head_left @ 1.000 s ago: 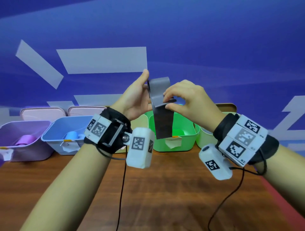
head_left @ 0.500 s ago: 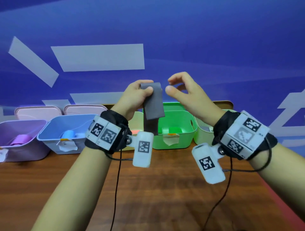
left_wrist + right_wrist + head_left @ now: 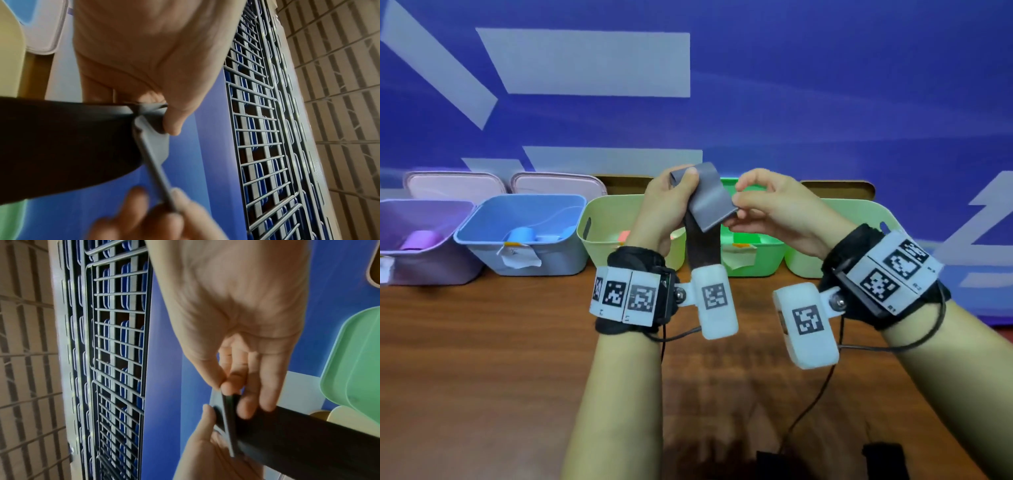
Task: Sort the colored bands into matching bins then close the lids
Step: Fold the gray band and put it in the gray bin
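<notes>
A grey band (image 3: 710,202) is held up in the air between both hands, above the row of bins. My left hand (image 3: 671,205) pinches its top fold with the thumb over it; the band (image 3: 152,146) shows folded there, its long tail hanging dark toward the wrist. My right hand (image 3: 763,202) pinches the folded lower edge of the band (image 3: 228,421) between thumb and fingers. Behind stand open bins: purple (image 3: 424,270), blue (image 3: 551,205), pale green (image 3: 602,236), bright green (image 3: 753,260) and another pale green (image 3: 859,209). Rolled bands lie in the purple and blue bins.
Two pinkish lids (image 3: 452,185) lean behind the purple and blue bins, brown lids (image 3: 839,190) behind the green ones. Paper tags hang on bin fronts. The brown wooden table (image 3: 482,359) spreads in front; cables (image 3: 808,411) trail from both wrists. A blue wall stands behind.
The hands have dropped lower in view, in front of the bins. My right hand, off the band half a second ago, now pinches its folded lower edge again.
</notes>
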Motion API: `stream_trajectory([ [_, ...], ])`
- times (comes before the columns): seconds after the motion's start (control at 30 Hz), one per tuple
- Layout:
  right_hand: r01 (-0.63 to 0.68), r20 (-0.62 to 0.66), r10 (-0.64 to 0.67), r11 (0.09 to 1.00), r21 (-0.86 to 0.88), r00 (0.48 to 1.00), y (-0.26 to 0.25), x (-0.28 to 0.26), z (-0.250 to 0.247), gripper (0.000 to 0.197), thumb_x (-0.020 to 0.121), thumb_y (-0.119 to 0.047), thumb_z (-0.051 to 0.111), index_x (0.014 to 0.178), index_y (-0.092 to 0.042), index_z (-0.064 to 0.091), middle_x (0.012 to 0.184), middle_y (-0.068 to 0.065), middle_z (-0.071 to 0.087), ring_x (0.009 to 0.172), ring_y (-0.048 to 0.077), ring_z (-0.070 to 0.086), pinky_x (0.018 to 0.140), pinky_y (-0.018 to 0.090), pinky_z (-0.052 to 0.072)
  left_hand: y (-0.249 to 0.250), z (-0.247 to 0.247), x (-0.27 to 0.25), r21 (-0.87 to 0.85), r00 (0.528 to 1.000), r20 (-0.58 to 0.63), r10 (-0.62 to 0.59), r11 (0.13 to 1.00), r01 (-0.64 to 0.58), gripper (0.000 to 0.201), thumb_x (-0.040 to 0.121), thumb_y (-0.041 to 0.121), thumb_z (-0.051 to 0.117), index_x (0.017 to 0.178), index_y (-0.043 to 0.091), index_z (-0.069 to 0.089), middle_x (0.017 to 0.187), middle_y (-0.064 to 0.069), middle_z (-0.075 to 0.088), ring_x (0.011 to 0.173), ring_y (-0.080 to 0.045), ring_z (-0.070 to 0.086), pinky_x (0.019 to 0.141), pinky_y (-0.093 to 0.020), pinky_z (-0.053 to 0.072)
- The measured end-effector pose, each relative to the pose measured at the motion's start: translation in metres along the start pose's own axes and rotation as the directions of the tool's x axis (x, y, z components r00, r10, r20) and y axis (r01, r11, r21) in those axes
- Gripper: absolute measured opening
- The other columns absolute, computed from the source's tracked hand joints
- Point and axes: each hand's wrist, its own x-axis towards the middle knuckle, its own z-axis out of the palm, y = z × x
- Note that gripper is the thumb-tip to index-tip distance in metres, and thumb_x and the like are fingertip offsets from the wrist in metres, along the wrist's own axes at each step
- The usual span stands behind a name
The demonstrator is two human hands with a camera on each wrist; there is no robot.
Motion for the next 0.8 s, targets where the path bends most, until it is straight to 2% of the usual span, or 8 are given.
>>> stream_trajectory([
  [0.13, 0.102, -0.001, -0.102, 0.992, 0.075, 0.995, -0.011, -0.001, -0.001, 0.027, 0.094, 0.001, 0.041, 0.088, -0.015, 0.062, 0.059, -0.002, 0.053, 0.067, 0.011, 0.068, 0.076, 0.022, 0.056, -0.022, 0.002, -0.008, 0.055, 0.998, 0.033, -0.059, 0.997, 0.057, 0.025, 0.100, 0.034, 0.039, 0.109, 0.017, 0.056, 0.104, -0.002, 0.065, 0.088, -0.008, 0.060, 0.068, -0.021, 0.047],
  [0.27, 0.214, 0.038, -0.211, 0.973, -0.090, 0.977, -0.017, 0.003, 0.000, 0.021, 0.089, 0.003, 0.053, 0.089, -0.016, 0.062, 0.080, 0.002, 0.058, 0.077, 0.011, 0.061, 0.075, 0.016, 0.051, -0.034, 0.006, -0.017, 0.048, 0.986, 0.126, -0.108, 0.994, 0.103, 0.039, 0.100, 0.044, 0.028, 0.101, 0.021, 0.059, 0.102, -0.006, 0.070, 0.082, -0.004, 0.066, 0.061, -0.017, 0.050],
  [0.37, 0.296, -0.105, -0.330, 0.922, -0.249, 0.938, -0.022, 0.013, 0.000, 0.017, 0.083, 0.000, 0.064, 0.075, -0.014, 0.061, 0.068, 0.005, 0.053, 0.058, 0.006, 0.053, 0.058, 0.014, 0.047, -0.038, 0.011, -0.018, 0.063, 0.978, 0.170, -0.121, 0.992, 0.112, 0.050, 0.099, 0.050, 0.018, 0.095, 0.026, 0.061, 0.099, -0.003, 0.071, 0.098, -0.012, 0.066, 0.083, -0.032, 0.052],
  [0.43, 0.307, -0.191, -0.359, 0.917, -0.254, 0.914, -0.029, 0.019, -0.002, 0.017, 0.084, -0.003, 0.065, 0.071, -0.013, 0.059, 0.065, 0.002, 0.059, 0.052, 0.005, 0.060, 0.062, 0.020, 0.054, -0.043, 0.014, -0.021, 0.051, 0.968, 0.220, -0.121, 0.992, 0.112, 0.042, 0.100, 0.046, 0.025, 0.097, 0.023, 0.061, 0.100, -0.002, 0.071, 0.098, -0.010, 0.066, 0.088, -0.031, 0.050],
  [0.5, 0.315, -0.224, -0.368, 0.919, -0.239, 0.903, -0.036, 0.023, -0.004, 0.017, 0.086, -0.007, 0.063, 0.071, -0.012, 0.058, 0.067, 0.002, 0.062, 0.052, 0.006, 0.063, 0.066, 0.025, 0.056, -0.051, 0.013, -0.025, 0.065, 0.948, 0.304, -0.098, 0.995, 0.082, 0.023, 0.099, 0.027, 0.042, 0.106, 0.014, 0.059, 0.104, -0.004, 0.069, 0.090, -0.005, 0.066, 0.083, -0.022, 0.052],
  [0.6, 0.349, -0.278, -0.401, 0.911, -0.219, 0.873, -0.042, 0.026, -0.009, 0.017, 0.087, -0.010, 0.063, 0.072, -0.013, 0.057, 0.066, 0.000, 0.063, 0.053, 0.007, 0.064, 0.067, 0.026, 0.056, -0.061, 0.011, -0.029, 0.081, 0.916, 0.381, -0.126, 0.991, 0.103, 0.020, 0.096, 0.008, 0.048, 0.114, 0.007, 0.056, 0.096, 0.003, 0.066, 0.073, 0.005, 0.064, 0.066, -0.011, 0.049],
  [0.7, 0.359, -0.299, -0.412, 0.908, -0.217, 0.861, -0.041, 0.024, -0.014, 0.017, 0.087, -0.011, 0.062, 0.071, -0.014, 0.058, 0.061, -0.006, 0.063, 0.056, 0.008, 0.065, 0.069, 0.026, 0.056, -0.067, 0.011, -0.029, 0.092, 0.935, 0.311, -0.169, 0.985, 0.147, 0.020, 0.098, 0.008, 0.043, 0.113, 0.006, 0.056, 0.080, 0.006, 0.065, 0.058, 0.007, 0.060, 0.052, -0.009, 0.045],
  [0.8, 0.334, -0.219, -0.399, 0.900, -0.281, 0.890, -0.030, 0.017, -0.015, 0.016, 0.085, -0.010, 0.064, 0.072, -0.017, 0.058, 0.062, -0.007, 0.063, 0.057, 0.007, 0.065, 0.062, 0.022, 0.054, -0.068, 0.010, -0.028, 0.085, 0.950, 0.249, -0.187, 0.982, 0.170, 0.016, 0.100, 0.012, 0.040, 0.098, 0.017, 0.056, 0.072, 0.008, 0.063, 0.054, 0.006, 0.059, 0.049, -0.012, 0.046],
])
